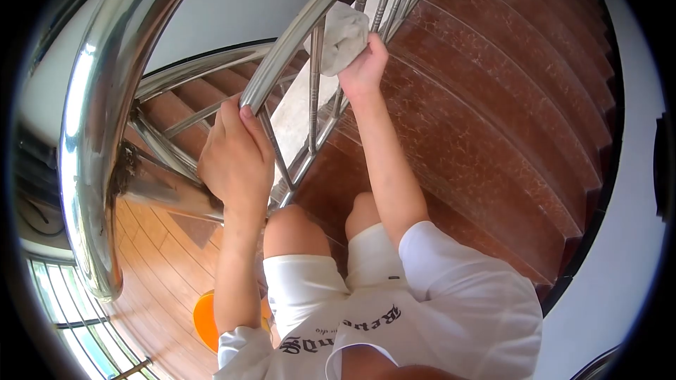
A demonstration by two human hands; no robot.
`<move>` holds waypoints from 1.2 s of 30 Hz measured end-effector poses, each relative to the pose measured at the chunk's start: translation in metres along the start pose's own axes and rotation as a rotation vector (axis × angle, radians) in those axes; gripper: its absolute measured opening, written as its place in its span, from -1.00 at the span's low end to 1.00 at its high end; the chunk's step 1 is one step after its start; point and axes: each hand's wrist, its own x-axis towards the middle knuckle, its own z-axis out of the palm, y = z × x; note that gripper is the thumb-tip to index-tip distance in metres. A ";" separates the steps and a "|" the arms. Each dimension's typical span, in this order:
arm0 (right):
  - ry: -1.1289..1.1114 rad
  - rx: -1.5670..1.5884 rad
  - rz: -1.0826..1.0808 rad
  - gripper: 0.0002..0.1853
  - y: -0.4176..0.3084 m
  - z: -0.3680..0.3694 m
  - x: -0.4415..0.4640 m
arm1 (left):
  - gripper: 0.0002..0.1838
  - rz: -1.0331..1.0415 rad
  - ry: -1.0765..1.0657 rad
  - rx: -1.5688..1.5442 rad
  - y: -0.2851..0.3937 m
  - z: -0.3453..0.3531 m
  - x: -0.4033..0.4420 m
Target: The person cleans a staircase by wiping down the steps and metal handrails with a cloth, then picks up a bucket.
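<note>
My left hand (pixel 236 151) is closed around the lower part of a shiny metal handrail (pixel 296 28), its thumb lying along the near side. In my right hand (pixel 366 70) is a crumpled light-grey cloth (pixel 343 36), bunched against the thin upright balusters (pixel 315 91) below the handrail. The cloth hides part of the balusters and some of my right fingers.
Reddish-brown stairs (pixel 486 91) curve upward on the right beside a white wall (pixel 641 218). A thick, curved metal post (pixel 91 141) stands at the left. Below are a wooden floor (pixel 151 267), an orange object (pixel 206 320) and a barred window (pixel 77 309).
</note>
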 end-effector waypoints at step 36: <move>0.179 -1.539 -0.435 -0.64 0.205 -0.258 -0.150 | -0.67 0.145 0.096 0.052 -0.019 0.023 -0.005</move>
